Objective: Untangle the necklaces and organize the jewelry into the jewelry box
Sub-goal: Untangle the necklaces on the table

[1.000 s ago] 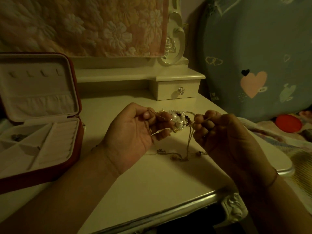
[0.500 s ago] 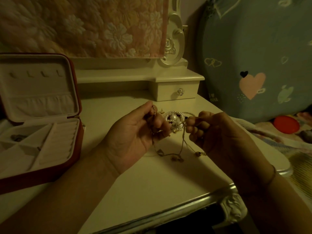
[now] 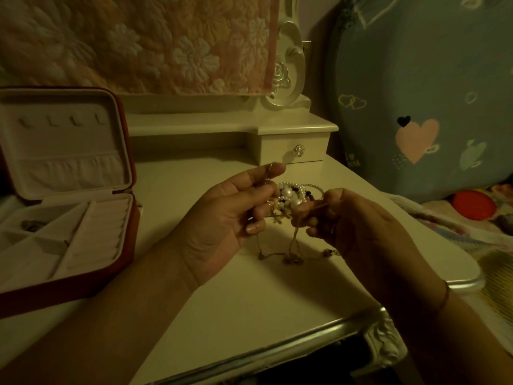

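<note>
Well inside the table (image 3: pixel 236 315) edge, left hand (image 3: pixel 224 218) and right hand (image 3: pixel 361 232) pinch tangled necklaces (image 3: pixel 288 197)

Dim, yellowish light. I see a cream dressing table (image 3: pixel 249 315) lower centre, its small drawer (image 3: pixel 277 151) behind, a floral quilt (image 3: pixel 138 43) upper left, a heart-patterned cushion (image 3: pixel 430 79) right.
</note>
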Motion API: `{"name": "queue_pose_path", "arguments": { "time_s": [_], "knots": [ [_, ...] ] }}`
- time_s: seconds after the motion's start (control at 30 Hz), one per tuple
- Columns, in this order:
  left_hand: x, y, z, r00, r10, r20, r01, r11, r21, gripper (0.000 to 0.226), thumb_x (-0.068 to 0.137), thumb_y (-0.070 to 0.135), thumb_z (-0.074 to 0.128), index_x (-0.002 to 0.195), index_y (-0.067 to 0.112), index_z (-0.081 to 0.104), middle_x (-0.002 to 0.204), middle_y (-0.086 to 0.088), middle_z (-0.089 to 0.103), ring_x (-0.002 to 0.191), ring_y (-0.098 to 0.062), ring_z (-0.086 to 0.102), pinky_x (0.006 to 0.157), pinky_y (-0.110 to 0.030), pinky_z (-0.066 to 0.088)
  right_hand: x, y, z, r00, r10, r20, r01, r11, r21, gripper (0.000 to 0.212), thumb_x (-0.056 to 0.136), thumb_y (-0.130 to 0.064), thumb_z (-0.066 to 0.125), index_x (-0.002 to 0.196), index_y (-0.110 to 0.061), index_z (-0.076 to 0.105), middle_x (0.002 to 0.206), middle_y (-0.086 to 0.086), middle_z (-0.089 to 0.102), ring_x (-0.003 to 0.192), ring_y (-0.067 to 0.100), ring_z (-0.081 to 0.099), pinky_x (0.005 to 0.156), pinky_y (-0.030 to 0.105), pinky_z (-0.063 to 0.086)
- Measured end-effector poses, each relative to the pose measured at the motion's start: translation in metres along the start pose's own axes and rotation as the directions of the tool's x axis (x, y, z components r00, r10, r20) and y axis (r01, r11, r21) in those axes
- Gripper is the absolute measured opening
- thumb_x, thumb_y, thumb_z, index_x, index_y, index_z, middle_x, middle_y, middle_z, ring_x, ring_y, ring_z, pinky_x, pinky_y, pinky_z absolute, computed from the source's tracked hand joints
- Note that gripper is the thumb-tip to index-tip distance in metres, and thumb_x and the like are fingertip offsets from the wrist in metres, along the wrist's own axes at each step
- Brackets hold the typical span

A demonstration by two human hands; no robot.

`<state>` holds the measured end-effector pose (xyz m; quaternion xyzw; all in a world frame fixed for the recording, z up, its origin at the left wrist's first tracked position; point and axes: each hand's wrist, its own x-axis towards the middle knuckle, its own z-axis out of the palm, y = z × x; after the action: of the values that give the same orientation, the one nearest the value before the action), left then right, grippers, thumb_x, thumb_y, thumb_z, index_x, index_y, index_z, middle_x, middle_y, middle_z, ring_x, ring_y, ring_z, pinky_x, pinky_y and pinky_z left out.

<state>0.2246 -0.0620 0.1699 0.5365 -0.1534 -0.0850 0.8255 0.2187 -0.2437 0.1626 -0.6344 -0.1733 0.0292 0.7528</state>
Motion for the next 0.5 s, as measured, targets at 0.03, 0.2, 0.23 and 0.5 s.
{"name": "queue_pose_path", "arguments": {
  "time_s": [0.03,0.2,0.23,0.5],
  "knots": [
    [-0.002,0.000,0.001,1.000,0.015,0.002,-0.015,0.996,0.088,0.039,0.075,0.008,0.064,0.113,0.014,0.064,0.080,0.003,0.060,0.058,-0.003,0.046,0.047,-0.016,0.030,0.000,0.000,0.000,1.000,0.009,-0.012,-0.009,1.000,0.014,0.039,0.090,-0.019,0.040,0.064,-0.024,0.068,0.084,0.012,0.070,0.080,0.024,0.066,0.070,0.029,0.050],
    [-0.008,-0.009,0.006,0.986,0.159,0.040,-0.149,0.768,0.623,0.052,0.077,-0.002,0.071,0.117,0.028,0.058,0.093,0.011,0.066,0.056,0.007,0.052,0.059,-0.009,0.042,0.000,0.007,-0.004,0.998,0.014,-0.066,-0.013,1.000,0.021,0.021,0.086,-0.019,0.042,0.078,-0.010,0.060,0.080,0.012,0.068,0.072,0.022,0.064,0.065,0.029,0.048],
    [-0.008,-0.010,0.007,0.986,0.162,0.035,-0.146,0.744,0.652,0.053,0.077,-0.001,0.072,0.118,0.030,0.058,0.094,0.009,0.067,0.052,0.007,0.050,0.057,-0.008,0.041,0.001,0.009,-0.005,0.998,0.009,-0.065,-0.007,1.000,0.020,0.021,0.085,-0.019,0.041,0.079,-0.010,0.059,0.081,0.012,0.068,0.072,0.022,0.064,0.064,0.029,0.047],
    [-0.006,-0.013,0.008,0.983,0.180,-0.038,-0.111,0.745,0.658,0.034,0.075,0.004,0.075,0.102,0.023,0.069,0.069,0.010,0.065,0.050,0.005,0.047,0.057,-0.010,0.039,0.001,0.021,-0.010,0.996,-0.033,-0.082,0.039,0.996,0.077,0.026,0.095,-0.014,0.036,0.078,-0.011,0.056,0.083,0.011,0.064,0.070,0.016,0.055,0.065,0.029,0.040]
  ]
}}
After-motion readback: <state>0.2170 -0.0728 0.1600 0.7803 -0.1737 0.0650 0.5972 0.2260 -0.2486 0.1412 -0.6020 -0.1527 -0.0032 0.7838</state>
